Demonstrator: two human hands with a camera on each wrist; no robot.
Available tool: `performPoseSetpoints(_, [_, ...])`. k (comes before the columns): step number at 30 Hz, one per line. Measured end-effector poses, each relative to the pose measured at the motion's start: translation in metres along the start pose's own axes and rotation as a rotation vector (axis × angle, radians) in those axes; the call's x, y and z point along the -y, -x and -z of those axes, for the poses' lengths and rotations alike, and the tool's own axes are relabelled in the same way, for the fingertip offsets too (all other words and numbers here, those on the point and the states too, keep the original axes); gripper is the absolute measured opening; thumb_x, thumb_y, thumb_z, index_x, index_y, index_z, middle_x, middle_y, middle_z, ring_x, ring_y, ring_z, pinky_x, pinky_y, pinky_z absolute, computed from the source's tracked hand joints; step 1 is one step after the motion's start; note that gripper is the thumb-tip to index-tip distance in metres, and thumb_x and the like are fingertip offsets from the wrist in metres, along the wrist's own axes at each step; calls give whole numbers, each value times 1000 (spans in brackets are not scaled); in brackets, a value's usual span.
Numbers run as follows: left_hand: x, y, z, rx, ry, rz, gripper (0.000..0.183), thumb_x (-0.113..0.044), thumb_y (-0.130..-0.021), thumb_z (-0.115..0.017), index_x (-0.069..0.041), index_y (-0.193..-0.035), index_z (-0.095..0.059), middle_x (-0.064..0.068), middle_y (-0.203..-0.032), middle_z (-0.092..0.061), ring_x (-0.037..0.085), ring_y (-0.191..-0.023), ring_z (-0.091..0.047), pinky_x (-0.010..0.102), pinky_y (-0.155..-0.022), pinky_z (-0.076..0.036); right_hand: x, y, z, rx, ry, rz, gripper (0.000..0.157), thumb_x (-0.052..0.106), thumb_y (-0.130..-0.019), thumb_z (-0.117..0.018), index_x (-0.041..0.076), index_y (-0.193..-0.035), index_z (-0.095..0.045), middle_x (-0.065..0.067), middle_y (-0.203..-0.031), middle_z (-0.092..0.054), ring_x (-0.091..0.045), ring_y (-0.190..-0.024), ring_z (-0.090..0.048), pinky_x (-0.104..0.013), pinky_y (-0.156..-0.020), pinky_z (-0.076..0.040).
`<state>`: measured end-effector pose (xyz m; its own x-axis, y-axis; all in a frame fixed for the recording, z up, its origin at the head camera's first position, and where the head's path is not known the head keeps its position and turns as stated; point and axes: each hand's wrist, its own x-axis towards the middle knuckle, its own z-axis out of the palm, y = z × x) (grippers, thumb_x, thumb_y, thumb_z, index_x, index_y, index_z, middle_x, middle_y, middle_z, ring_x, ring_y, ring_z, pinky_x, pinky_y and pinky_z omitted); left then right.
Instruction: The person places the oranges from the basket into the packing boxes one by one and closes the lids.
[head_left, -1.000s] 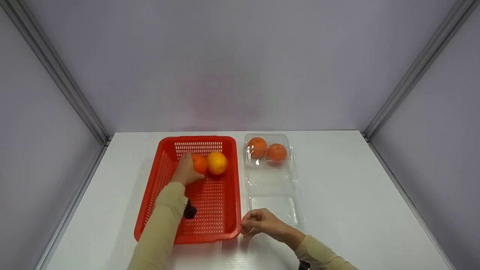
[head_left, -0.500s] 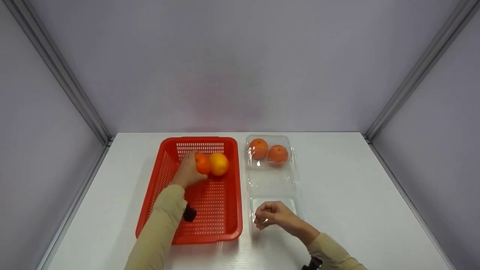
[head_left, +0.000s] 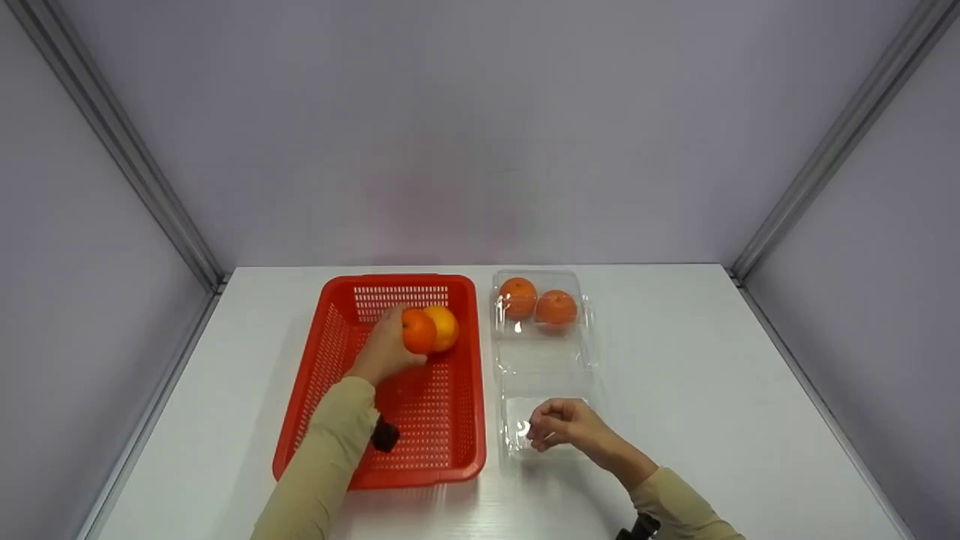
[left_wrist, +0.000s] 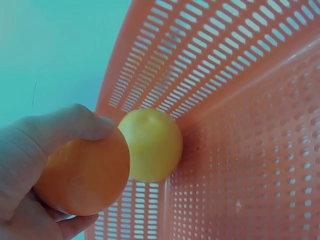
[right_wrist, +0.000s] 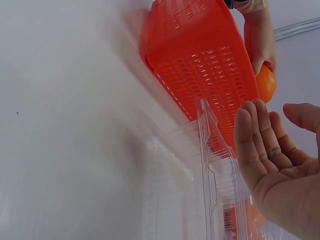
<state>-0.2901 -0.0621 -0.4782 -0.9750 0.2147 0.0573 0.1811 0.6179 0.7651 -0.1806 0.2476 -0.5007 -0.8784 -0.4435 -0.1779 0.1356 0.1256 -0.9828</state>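
My left hand (head_left: 381, 351) grips a deep-orange tangerine (head_left: 418, 331) between thumb and fingers, inside the far part of the red plastic basket (head_left: 470, 360). In the left wrist view this tangerine (left_wrist: 82, 175) is raised toward the camera, its lower side against the fingers. Behind it, a larger, yellower orange (left_wrist: 152, 145) lies in the basket's corner. My right hand (head_left: 574, 429) hovers over the near end of a clear plastic clamshell box (head_left: 536, 356), fingers loosely bent and nothing in them. The right wrist view shows that palm (right_wrist: 290, 195) bare.
Two tangerines, one at the left (head_left: 517, 298) and one at the right (head_left: 556, 307), sit at the far end of the clear box. The box stands just right of the basket on a white table (head_left: 675, 390). Pale panels (head_left: 480, 135) enclose the back and sides.
My left hand has drawn the tangerine up and a little right, so it now overlaps the yellower orange. My right hand has moved from the basket's near corner rightward over the clear box.
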Motion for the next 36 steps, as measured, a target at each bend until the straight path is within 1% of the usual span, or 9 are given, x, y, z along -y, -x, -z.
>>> performPoseSetpoints(2, [-2, 1, -2, 6, 7, 12, 86, -10, -67, -79, -4, -137, -31, 15, -129, -42, 30, -112, -44, 47, -98, -37, 0, 1, 3, -12, 9, -1, 21, 6, -87, -57, -13, -96, -54, -11, -82, -64, -18, -72, -63, -33, -69, -54])
performPoseSetpoints(4, [-4, 2, -3, 7, 10, 8, 86, -10, -67, -79, -4, -137, -31, 14, -128, -42, 30, -112, -45, 47, -97, -37, 0, 2, 7, -18, 15, 4, 23, 7, -88, -57, -14, -96, -54, -11, -82, -64, -19, -72, -63, -34, -69, -54])
performPoseSetpoints(8, [-7, 4, -6, 1, 28, -11, 86, -11, -65, -80, -5, -136, -33, 13, -126, -45, 28, -110, -47, 46, -95, -38, 2, 4, 17, -41, 23, 36, 16, 7, -89, -55, -8, -94, -57, -11, -82, -63, -18, -72, -62, -33, -69, -54])
performPoseSetpoints(11, [-9, 6, -8, 0, 53, -28, 84, -10, -64, -80, -6, -135, -36, 10, -124, -47, 26, -108, -48, 44, -94, -40, 3, 6, 25, -72, 23, 45, 11, 6, -90, -54, -3, -93, -58, -10, -83, -62, -17, -72, -61, -32, -69, -54])
performPoseSetpoints(15, [-11, 10, -10, -2, 76, -53, 82, -9, -63, -81, -7, -133, -37, 8, -121, -47, 24, -107, -48, 43, -92, -41, 4, 10, 36, -130, 40, 31, 10, 6, -89, -54, -3, -93, -58, -7, -80, -62, -15, -71, -60, -30, -67, -54])
performPoseSetpoints(23, [-18, 14, -13, 15, 88, -62, 87, -11, -63, -82, -10, -136, -35, 6, -123, -46, 22, -105, -49, 42, -91, -43, 1, 17, 54, -291, 126, -41, 13, 5, -88, -54, -7, -92, -56, -4, -74, -59, -13, -65, -58, -26, -61, -53])
performPoseSetpoints(28, [-21, 15, -14, 18, 89, -70, 88, -10, -62, -82, -12, -136, -34, 5, -122, -46, 21, -105, -50, 41, -90, -43, -4, 20, 64, -397, 148, -85, 16, 6, -88, -56, -9, -92, -57, -3, -71, -60, -13, -62, -57, -25, -58, -51])
performPoseSetpoints(32, [-23, 16, -14, 18, 104, -82, 86, -9, -63, -82, -11, -135, -35, 6, -122, -47, 22, -105, -51, 42, -90, -43, -8, 20, 70, -530, 183, -126, 14, 9, -86, -61, -5, -89, -59, -2, -68, -59, -12, -60, -56, -23, -55, -49])
performPoseSetpoints(36, [-24, 17, -15, 16, 103, -87, 87, -8, -63, -81, -10, -136, -34, 8, -124, -47, 24, -108, -50, 44, -92, -42, -13, 21, 75, -610, 247, -155, 14, 11, -83, -64, -2, -85, -59, -2, -66, -59, -12, -58, -54, -23, -53, -47])
